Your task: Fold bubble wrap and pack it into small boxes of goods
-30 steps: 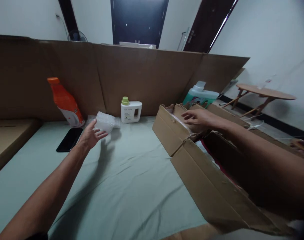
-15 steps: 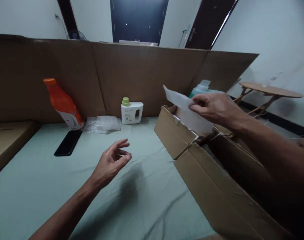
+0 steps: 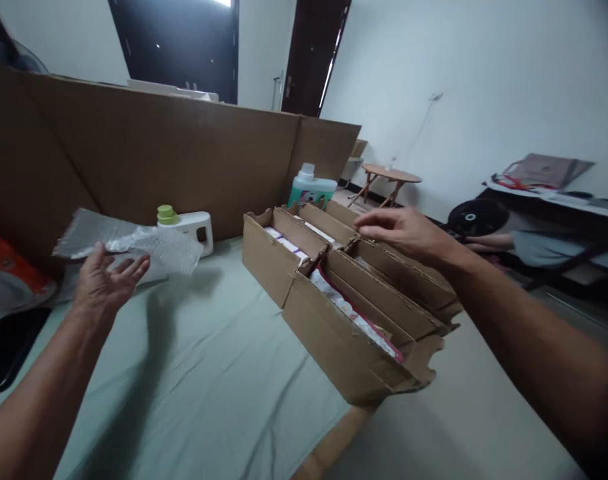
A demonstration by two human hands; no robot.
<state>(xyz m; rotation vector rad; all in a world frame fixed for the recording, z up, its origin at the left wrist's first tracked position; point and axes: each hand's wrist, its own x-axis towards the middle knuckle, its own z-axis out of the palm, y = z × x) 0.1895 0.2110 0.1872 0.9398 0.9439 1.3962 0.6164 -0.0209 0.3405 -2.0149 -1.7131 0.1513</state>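
My left hand is raised palm up at the left, fingers spread, with a crinkled sheet of bubble wrap lying across its thumb and fingertips. On the pale green sheet stands a long open cardboard box with white packets and a red strip showing inside. My right hand reaches over the box's far half. Its fingers are stretched out flat on an inner flap and hold nothing.
A white bottle with a green cap and a teal jug stand against the cardboard wall. An orange bottle and a black phone lie far left. A round wooden table and another person's arm are at the right.
The view has swung right. The sheet my right hand lifted from the box is now at my left hand, and my right hand has gone back down to the box.
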